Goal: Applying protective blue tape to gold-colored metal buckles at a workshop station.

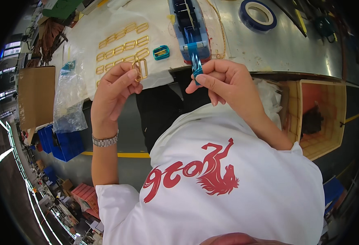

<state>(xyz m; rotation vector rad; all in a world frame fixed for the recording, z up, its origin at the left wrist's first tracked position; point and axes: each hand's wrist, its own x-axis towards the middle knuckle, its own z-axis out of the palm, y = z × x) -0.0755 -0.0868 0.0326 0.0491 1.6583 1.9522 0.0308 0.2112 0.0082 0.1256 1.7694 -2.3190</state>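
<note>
My left hand (120, 83) pinches a gold slider buckle (143, 68), a rectangular metal frame with a middle bar, held up at the table's near edge. My right hand (224, 79) grips the free end of a shiny blue tape strip (195, 61). That strip still runs up to the blue tape dispenser (193, 34) just beyond the hand. Rows of similar gold buckles (118, 50) lie on the white-covered table past my left hand. Between them and the dispenser sits a small bundle wrapped in blue tape (161, 52), with gold showing inside.
A wide blue tape roll (258, 15) lies on the metal tabletop (285, 49) at the far right. Below it stands an open wooden box (324, 118). To the left are a cardboard piece (35, 98), a clear plastic bag (69, 102) and a blue bin (61, 143).
</note>
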